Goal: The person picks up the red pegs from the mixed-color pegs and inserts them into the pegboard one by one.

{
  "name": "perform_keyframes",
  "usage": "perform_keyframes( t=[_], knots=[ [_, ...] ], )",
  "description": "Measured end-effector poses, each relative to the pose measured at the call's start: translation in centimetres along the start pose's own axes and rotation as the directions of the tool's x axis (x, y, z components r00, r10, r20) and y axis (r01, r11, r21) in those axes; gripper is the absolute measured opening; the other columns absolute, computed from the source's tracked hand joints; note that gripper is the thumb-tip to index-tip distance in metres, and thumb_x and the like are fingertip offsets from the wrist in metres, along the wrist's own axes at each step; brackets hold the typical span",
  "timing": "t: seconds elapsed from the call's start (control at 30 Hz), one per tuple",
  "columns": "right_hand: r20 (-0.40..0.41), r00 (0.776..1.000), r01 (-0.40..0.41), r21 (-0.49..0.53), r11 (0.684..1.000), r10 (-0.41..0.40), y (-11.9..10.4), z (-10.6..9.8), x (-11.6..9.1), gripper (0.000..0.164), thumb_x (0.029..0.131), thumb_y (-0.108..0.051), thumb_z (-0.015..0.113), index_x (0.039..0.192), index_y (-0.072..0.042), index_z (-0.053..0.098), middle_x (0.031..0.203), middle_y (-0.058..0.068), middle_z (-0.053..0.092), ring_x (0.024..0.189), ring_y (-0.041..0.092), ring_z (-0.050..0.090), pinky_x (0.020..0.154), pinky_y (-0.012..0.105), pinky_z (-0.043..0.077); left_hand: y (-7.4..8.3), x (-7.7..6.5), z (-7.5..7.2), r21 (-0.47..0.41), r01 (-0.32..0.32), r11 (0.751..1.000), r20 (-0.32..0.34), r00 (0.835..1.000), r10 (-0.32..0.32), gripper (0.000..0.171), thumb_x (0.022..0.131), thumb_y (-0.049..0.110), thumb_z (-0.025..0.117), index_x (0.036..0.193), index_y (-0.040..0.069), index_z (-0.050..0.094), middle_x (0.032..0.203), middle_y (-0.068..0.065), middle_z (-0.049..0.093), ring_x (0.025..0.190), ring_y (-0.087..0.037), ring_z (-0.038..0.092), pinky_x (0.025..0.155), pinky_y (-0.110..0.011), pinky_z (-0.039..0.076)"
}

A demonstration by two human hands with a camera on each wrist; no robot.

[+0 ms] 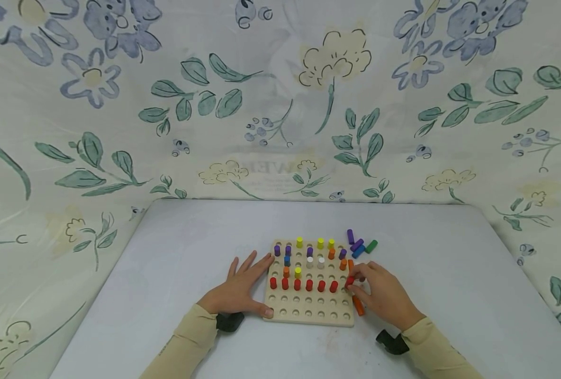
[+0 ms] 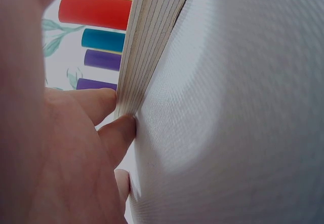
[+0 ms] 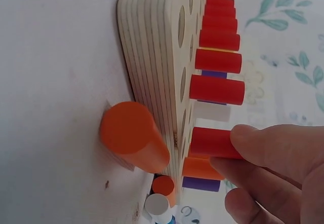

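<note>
A wooden pegboard (image 1: 309, 315) lies on the table with a row of red pegs (image 1: 309, 285) standing across it. My right hand (image 1: 384, 295) pinches another red peg (image 3: 210, 143) between thumb and fingertips at the right end of that row. The peg's lower end is at the board's surface; how deep it sits in a hole cannot be told. My left hand (image 1: 237, 290) is spread along the board's left side, its thumb at the near left corner. In the left wrist view, fingertips (image 2: 121, 130) touch the layered edge.
Yellow pegs (image 1: 320, 243), purple, orange, blue and white ones stand in the farther rows. An orange peg (image 1: 358, 305) lies against the board's right edge. Purple, blue and green loose pegs (image 1: 371, 246) lie beyond the far right corner. A floral sheet (image 1: 280, 116) hangs behind the table.
</note>
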State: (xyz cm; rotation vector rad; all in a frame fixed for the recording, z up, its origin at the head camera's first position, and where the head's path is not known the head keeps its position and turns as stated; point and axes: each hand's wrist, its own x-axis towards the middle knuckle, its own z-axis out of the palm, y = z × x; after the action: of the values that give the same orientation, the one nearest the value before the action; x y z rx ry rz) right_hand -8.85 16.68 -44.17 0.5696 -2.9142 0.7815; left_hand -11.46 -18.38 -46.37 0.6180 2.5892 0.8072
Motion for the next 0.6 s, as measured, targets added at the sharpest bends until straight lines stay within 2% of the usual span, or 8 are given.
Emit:
perform_keyframes(
  t=[0.6],
  knots=[
    [0.029,0.999,-0.019,-0.016,1.0,0.02,-0.28,0.4,-0.11,0.023,0.084,-0.018,0.083,0.099,-0.017,0.067,0.092,-0.007,0.059,0.088,0.011,0.061,0.076,0.03,0.058,-0.18,0.09,0.23,0.0,-0.007,1.0,0.001,1.0,0.007,0.124,0.068,0.061,0.085,0.162,0.013,0.02,0.167,-0.006,0.019,0.154,-0.033,-0.005,0.118,-0.061,-0.013]
  ],
)
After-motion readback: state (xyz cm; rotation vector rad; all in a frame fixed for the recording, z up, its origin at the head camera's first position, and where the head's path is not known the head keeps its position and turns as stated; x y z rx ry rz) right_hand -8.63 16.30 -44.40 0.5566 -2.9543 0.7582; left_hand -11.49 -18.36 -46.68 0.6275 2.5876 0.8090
